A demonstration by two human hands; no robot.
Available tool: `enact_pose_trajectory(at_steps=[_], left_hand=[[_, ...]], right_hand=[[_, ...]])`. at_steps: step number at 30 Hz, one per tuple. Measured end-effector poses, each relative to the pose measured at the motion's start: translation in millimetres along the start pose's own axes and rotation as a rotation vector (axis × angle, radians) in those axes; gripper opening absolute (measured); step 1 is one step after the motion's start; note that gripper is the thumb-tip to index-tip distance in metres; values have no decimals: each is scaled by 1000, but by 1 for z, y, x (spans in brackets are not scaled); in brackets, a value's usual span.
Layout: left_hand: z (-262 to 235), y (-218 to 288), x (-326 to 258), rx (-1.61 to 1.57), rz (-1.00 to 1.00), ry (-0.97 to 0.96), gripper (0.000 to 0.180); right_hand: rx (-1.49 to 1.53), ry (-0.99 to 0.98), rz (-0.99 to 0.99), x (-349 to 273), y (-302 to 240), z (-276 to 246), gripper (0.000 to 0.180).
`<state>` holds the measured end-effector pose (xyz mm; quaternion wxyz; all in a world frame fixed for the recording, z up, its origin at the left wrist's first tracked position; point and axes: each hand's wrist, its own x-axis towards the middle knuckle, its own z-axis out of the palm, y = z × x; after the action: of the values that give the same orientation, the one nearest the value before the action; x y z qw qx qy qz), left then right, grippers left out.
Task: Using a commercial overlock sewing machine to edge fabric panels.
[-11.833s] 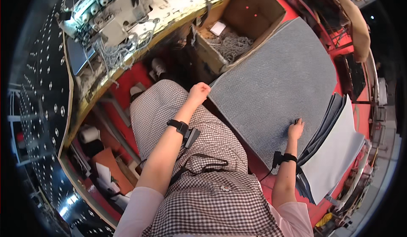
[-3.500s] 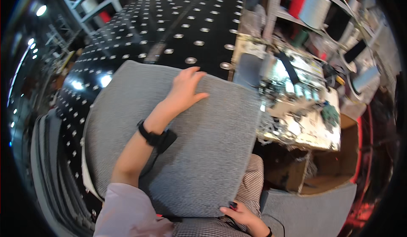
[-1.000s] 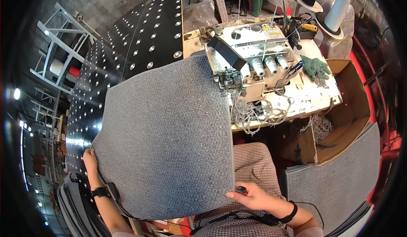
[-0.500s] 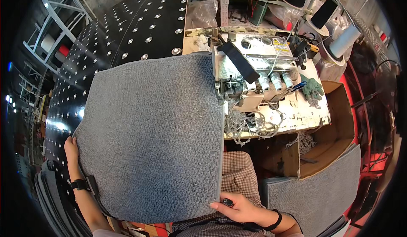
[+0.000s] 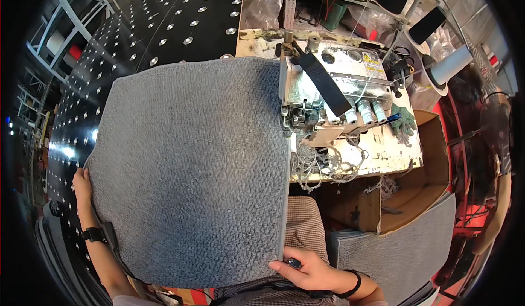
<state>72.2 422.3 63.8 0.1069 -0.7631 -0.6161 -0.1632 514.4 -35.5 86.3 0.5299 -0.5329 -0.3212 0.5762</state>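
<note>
Holding the grey carpet mat (image 5: 191, 169) flat: left hand (image 5: 82, 183) grips its nine-o'clock edge, right hand (image 5: 303, 267) pinches the five-o'clock corner; edge aligned against overlock sewing machine (image 5: 333, 101), stitching apparently not started.

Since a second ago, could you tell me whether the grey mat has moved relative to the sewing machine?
Yes: the grey mat has shifted so its right edge now runs alongside the sewing machine.

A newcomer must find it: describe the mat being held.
Start at the black table studded with metal dots. Spread over it lies the grey mat, its right edge against the sewing machine. Unlike the mat stack on the floor, both hands grip it.
</note>
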Motion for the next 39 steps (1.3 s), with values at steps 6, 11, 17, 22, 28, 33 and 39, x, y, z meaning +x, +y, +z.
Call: enact_pose_trajectory(at_steps=[6, 11, 17, 22, 28, 33, 39], left_hand=[[6, 0, -2, -18, 27, 3, 24], [-20, 36, -9, -105, -149, -160, 36], [-13, 34, -11, -27, -196, -146, 64], [-9, 4, 41, -12, -86, 5, 56], [-12, 42, 126, 34, 83, 191, 54], [-19, 56, 119, 30, 65, 123, 51], [-24, 20, 68, -46, 23, 89, 44]], right_hand=[[0, -16, 74, 1, 2, -6, 20], [167, 2, 224, 25, 16, -30, 43], [127, 455, -286, 102, 6, -32, 54], [-215, 591, -299, 147, 0, -16, 53], [-274, 742, -491, 203, -9, -22, 50], [-230, 668, -344, 200, -14, -25, 50], [-249, 676, -434, 189, -8, -22, 49]])
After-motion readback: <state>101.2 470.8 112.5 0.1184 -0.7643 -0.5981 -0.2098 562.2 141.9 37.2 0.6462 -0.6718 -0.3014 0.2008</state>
